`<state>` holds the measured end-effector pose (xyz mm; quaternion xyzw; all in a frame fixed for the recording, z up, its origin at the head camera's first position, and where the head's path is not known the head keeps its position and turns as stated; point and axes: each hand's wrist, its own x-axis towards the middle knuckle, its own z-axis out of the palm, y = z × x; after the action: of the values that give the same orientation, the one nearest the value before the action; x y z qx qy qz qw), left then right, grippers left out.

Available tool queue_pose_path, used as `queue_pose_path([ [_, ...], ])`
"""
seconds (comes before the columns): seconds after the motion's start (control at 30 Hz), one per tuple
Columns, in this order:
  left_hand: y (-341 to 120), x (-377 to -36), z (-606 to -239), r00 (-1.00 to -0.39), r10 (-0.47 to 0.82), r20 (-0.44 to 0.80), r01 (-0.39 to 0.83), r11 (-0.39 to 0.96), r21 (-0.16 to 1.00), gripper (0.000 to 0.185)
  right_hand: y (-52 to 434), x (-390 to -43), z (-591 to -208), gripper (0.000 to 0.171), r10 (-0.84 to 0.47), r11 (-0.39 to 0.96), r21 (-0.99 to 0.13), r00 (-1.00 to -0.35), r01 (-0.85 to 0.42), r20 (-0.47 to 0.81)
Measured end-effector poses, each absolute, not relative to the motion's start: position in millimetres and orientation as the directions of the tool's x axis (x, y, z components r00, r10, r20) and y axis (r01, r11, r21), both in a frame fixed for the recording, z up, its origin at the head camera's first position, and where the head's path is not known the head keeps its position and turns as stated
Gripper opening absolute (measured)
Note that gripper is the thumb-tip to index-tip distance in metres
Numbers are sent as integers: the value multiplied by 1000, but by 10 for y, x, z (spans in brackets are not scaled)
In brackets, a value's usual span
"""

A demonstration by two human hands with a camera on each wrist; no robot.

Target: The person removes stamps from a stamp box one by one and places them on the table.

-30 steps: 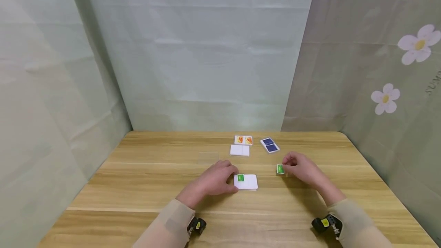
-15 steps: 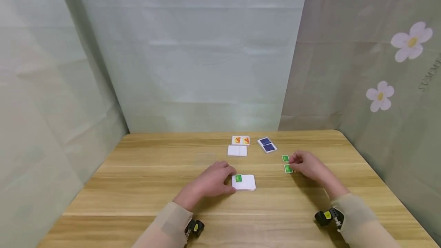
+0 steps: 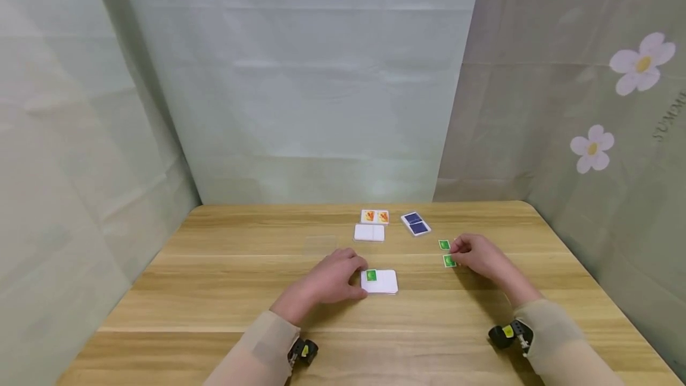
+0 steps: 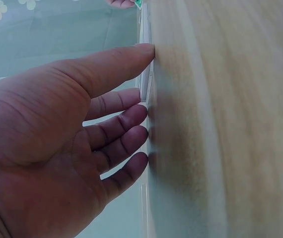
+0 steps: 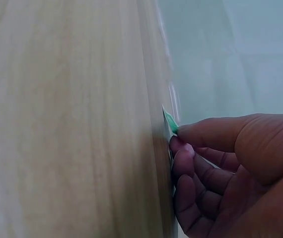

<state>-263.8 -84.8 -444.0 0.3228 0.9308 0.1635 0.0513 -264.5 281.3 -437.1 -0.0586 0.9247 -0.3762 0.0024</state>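
My left hand (image 3: 333,280) lies on the wooden table (image 3: 214,290) with straight fingers against the left edge of a white card stack (image 3: 383,283), whose top card has a green square. In the left wrist view the fingertips (image 4: 141,111) touch the stack's edge (image 4: 144,84). My right hand (image 3: 476,254) is at the right, with two small green cards (image 3: 444,245) (image 3: 449,261) at its fingertips. In the right wrist view the thumb and curled fingers (image 5: 181,141) pinch a green card (image 5: 169,120) at the table surface.
Toward the back of the table lie a pair of orange picture cards (image 3: 374,216), a white card (image 3: 369,232) and a blue card pile (image 3: 415,223). Green fabric walls (image 3: 321,106) close in the back and sides. Both wrists carry small black cameras.
A second ago one green card showed at my right hand; the hand then shifted right and away, and two green cards show. My left hand has stayed at the white stack.
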Motion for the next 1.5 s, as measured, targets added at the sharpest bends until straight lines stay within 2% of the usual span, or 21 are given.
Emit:
queue_pose_path([
  [0.33,-835,-2637,-4449,-784,621,8,588,737,334,51,2835,-2640,-4401,9,-108,733,-673,-994,-101,31],
  [0.77,-868,-2608,-4454,-791,612,15,575,735,359,48,2795,-2678,-4413,7,-107,804,-584,-993,-112,43],
  [1.13,-835,-2617,-4430,-793,609,13,573,737,358,50,2845,-2672,-4380,8,-107,793,-599,-993,-110,41],
  [1.5,-834,-2647,-4439,-793,610,8,573,740,353,51,2748,-2627,-4295,17,-89,781,-618,-995,-90,33],
])
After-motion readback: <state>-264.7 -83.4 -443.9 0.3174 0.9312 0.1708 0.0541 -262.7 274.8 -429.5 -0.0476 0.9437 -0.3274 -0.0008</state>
